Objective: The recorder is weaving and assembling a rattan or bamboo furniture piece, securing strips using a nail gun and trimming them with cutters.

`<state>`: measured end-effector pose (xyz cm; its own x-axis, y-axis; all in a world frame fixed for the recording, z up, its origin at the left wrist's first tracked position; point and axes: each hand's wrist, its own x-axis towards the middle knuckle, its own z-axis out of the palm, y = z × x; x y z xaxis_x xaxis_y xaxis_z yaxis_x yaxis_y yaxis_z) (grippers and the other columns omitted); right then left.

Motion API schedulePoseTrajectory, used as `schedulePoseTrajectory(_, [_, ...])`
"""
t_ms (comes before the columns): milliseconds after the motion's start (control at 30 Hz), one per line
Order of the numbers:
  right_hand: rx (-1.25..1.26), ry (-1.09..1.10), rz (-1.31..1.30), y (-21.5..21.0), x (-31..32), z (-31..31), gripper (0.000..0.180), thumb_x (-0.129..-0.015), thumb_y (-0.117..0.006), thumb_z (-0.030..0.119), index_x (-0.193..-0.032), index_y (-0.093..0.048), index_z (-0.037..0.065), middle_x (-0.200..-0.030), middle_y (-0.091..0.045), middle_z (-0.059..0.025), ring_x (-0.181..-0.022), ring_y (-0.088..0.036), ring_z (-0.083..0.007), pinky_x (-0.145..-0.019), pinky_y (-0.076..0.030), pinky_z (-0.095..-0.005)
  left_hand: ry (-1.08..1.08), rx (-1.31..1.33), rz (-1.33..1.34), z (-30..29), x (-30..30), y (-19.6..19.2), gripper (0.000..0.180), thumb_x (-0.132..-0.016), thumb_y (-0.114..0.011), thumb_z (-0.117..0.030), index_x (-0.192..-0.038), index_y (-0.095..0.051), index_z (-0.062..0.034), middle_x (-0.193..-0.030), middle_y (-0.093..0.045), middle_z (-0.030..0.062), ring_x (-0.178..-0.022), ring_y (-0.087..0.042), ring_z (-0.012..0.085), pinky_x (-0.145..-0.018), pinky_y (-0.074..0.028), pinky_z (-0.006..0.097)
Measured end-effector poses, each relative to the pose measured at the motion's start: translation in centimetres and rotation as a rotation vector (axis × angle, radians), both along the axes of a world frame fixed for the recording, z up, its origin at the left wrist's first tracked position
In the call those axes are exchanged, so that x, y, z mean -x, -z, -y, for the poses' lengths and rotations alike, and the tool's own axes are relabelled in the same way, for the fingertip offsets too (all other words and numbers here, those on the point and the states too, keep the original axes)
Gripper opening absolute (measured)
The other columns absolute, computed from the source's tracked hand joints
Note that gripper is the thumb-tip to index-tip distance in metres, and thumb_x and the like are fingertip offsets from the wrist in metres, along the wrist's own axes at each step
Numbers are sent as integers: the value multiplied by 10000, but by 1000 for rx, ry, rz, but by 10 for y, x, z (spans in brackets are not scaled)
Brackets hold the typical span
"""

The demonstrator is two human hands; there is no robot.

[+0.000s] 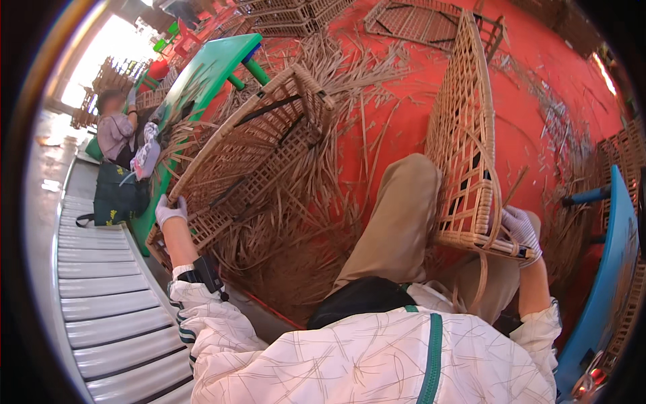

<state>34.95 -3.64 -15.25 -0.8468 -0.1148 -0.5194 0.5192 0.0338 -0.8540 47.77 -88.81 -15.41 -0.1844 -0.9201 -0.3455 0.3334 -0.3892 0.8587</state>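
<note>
On the left, a large woven wicker basket with an open lattice and dark frame bars stands tilted. My gloved left hand is closed on its near rim. A second woven wicker basket, long and narrow from this angle, rises at the right beside my knee. My gloved right hand is closed around its near lower corner, and part of the fingers is hidden behind the weave. One loose strip hangs down from that corner over my leg.
Cut strips lie heaped on the red floor. A green table stands at the left, beside a slatted metal bench with a dark green bag. A person sits beyond. A blue tabletop leans at right.
</note>
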Motion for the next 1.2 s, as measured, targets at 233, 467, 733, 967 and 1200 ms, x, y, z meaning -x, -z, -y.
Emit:
schedulePoseTrajectory(233, [23,-36,47,-1,3,2,254,-953,-623,245,-836,-596,21,-579,-515,-3,-431,-471,-88,-400,-376,-241,-69,-70,103,44,-33,-53,389,-944,-624,-225,-1223,-477,3,-1217,-548,181,-1061,-546,314,-777,-536,462])
schedulePoseTrajectory(467, [-7,-94,74,-9,3,5,289,-952,-623,284,-805,-614,36,-632,-555,0,-497,-481,-80,-459,-387,-240,-88,89,302,90,-20,-52,510,-918,-665,-277,-1291,-418,-34,-1221,-565,173,-1054,-551,313,-708,-536,482])
schedulePoseTrajectory(733, [-66,-117,50,-6,1,2,290,-950,-618,283,-819,-632,24,-681,-557,20,-611,-466,-65,-573,-375,-232,-133,199,373,74,11,-50,420,-935,-636,-283,-1236,-462,-48,-1162,-593,134,-1016,-547,282,-735,-528,449])
schedulePoseTrajectory(967, [-10,-120,75,-6,4,4,261,-957,-603,256,-846,-634,23,-701,-566,14,-610,-467,-65,-565,-374,-228,182,618,1252,11,26,-79,341,-949,-597,-242,-1198,-479,-40,-1150,-590,137,-950,-539,263,-732,-536,401])
schedulePoseTrajectory(1200, [-49,-96,112,-11,1,8,262,-955,-588,230,-804,-626,19,-682,-549,21,-612,-452,-52,-563,-367,-227,302,976,1866,-31,69,-79,255,-966,-530,-188,-1155,-494,-22,-1133,-603,143,-876,-524,235,-755,-526,334])
